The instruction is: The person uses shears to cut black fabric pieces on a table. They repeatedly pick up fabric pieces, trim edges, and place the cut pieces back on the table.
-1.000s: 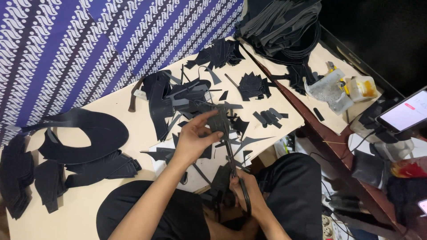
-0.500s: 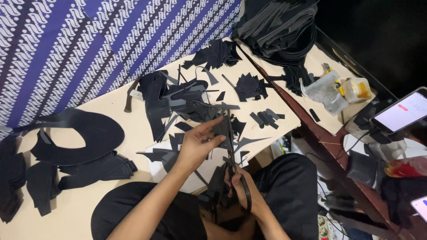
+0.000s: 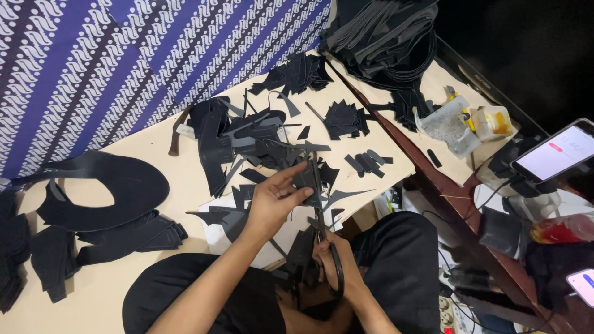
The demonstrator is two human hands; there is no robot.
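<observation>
Head view: black piece (image 3: 304, 178) pinched in left hand (image 3: 272, 204) fingertips, scissors (image 3: 323, 238) gripped by right hand (image 3: 337, 272) just below; piece is best kept taut, blades kept clear of the pinching fingers

Light falls from above onto the middle of the desk (image 3: 154, 161), which shows as a bright, warm cream patch, while the upper right corner of the view sinks into near black. The black cut pieces (image 3: 260, 145) on the desk swallow detail: their folds and edges merge into flat dark shapes. Shadows are short and soft, hugging the pieces closely. The phone screen (image 3: 554, 154) beyond the right edge of the desk glares white, its marks washed out. Both hands are fairly sharp, with slight softness at the fingertips. The wide lens bends the desk edges outward, and the patterned blue cloth (image 3: 93, 68) at the far edge stays crisp.
</observation>
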